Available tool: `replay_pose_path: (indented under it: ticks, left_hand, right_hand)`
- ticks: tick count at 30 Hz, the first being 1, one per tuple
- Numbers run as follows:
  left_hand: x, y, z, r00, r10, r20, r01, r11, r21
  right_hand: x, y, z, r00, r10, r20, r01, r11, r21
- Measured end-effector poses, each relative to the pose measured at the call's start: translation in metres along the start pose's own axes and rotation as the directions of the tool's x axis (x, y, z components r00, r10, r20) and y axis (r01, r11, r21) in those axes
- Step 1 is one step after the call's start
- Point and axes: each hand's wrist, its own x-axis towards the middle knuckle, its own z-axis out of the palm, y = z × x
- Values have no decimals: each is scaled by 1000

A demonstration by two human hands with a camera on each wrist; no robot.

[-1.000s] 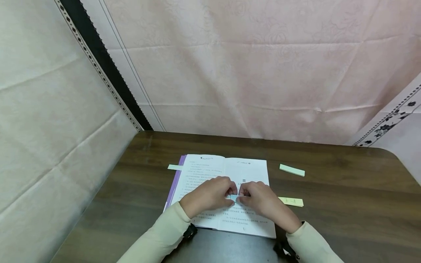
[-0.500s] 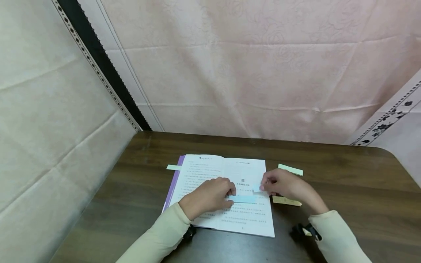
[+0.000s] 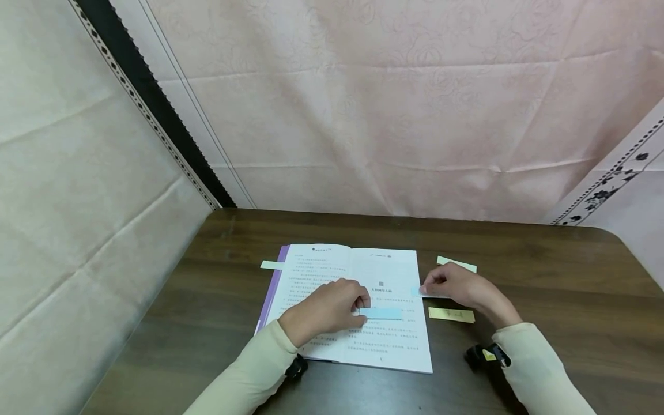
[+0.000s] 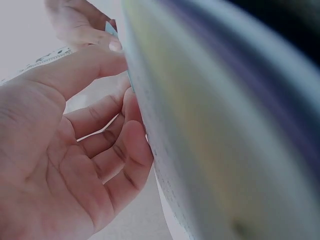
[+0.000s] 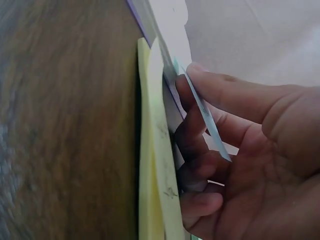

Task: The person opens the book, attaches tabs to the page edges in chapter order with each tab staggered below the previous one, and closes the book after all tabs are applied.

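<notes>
An open book [image 3: 386, 351] with printed pages and a purple cover edge lies on the table. A light-blue strip pad of sticky notes [image 3: 384, 313] rests on its right page. My left hand [image 3: 329, 309] is over the middle of the book, thumb and fingers holding the pad's left end; the pad's edge shows between thumb and index finger in the left wrist view. My right hand [image 3: 461, 286] is just past the book's right edge. Between thumb and index finger it pinches a single light-blue sticky note [image 5: 207, 118], its tip near the page edge.
A yellow sticky note pad [image 3: 451, 314] lies on the wooden table [image 3: 550, 323] right of the book, below my right hand. Behind that hand is a pale-green pad [image 3: 464, 266]. A pale-green strip [image 3: 272, 265] sticks out from the book's left edge. Pale cloth [image 3: 415, 115] hangs behind the table.
My right hand has moved right from the pad beside my left hand, carrying off one blue sticky note to the book's right edge. The left hand has stayed at the pad's left end.
</notes>
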Motion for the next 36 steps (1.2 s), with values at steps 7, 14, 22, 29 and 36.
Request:
replay_pose_path:
  ticks: [7, 14, 22, 29, 36]
  left_hand:
    - [-1, 1, -1, 1000, -7, 1, 7, 1000, -1]
    - [0, 1, -3, 1000, 3, -5, -3, 1000, 5]
    - [-2, 0, -2, 1000, -2, 17, 3, 1000, -17]
    - [-1, -5, -1, 1000, -18, 22, 20, 995, -102]
    - [3, -11, -1, 999, -32, 2, 32, 972, -234]
  right_hand:
    - [6, -4, 6, 997, 56, -45, -61, 991, -120]
    - [14, -11, 14, 983, 126, -130, -147, 973, -175]
    - [0, -11, 2, 977, 87, -193, -133, 962, -238]
    - [-15, -49, 29, 968, -169, -183, 96, 931, -352]
    - [-12, -71, 71, 962, -254, -102, 176, 859, -480]
